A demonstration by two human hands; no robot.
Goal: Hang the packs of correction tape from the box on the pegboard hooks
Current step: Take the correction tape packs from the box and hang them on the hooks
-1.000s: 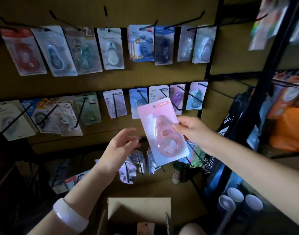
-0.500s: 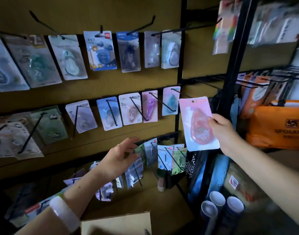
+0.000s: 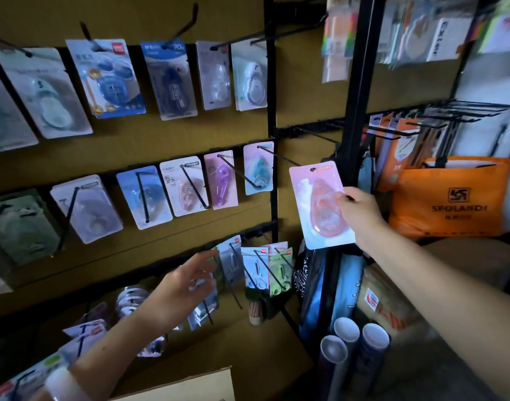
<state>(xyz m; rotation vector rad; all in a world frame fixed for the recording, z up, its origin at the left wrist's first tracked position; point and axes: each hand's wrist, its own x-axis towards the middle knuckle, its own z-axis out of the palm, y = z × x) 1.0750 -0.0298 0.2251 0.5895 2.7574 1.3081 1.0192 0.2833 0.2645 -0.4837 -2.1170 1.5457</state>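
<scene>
My right hand (image 3: 361,214) pinches a pink pack of correction tape (image 3: 320,205) by its right edge and holds it upright in front of the black upright post, right of the middle row. An empty black hook (image 3: 311,134) juts out above and left of the pack. My left hand (image 3: 187,282) hovers with relaxed, spread fingers before the bottom row of hung packs (image 3: 265,267), holding nothing. The cardboard box (image 3: 190,386) shows only its flap at the bottom edge.
Three rows of hung correction tape packs (image 3: 187,186) fill the brown pegboard (image 3: 132,140). An orange bag (image 3: 450,198) hangs at the right under more hooks. Paper rolls (image 3: 346,342) and a carton stand on the floor below my right arm.
The view has swung to the right. My right hand carried the pink pack rightward past the middle row toward the black post. My left hand stayed low near the bottom row.
</scene>
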